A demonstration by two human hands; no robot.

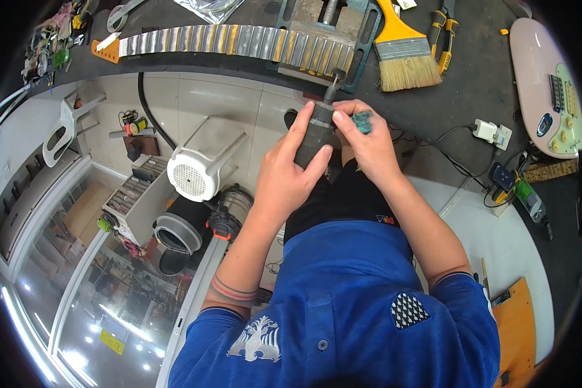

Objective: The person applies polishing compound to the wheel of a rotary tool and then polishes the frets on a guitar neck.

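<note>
My left hand point(291, 165) is wrapped round the dark body of a rotary tool point(317, 129), whose narrow tip points up at the bench edge. My right hand point(368, 145) touches the tool's collar with thumb and fingers and has a crumpled green piece point(362, 122) between its fingers. Just beyond the tip lies a long ribbed metal strip point(239, 40), shaped like a guitar neck with an orange end point(106, 49). The strip's right end rests over a bench vise point(326, 19).
Right of the vise lie a wide brush point(404, 55) and yellow-handled pliers point(447, 32). A pink guitar body point(537, 84), a white plug point(493, 132) with cables and a green tool point(529, 199) are at the right. A white stool point(193, 176) stands below the bench.
</note>
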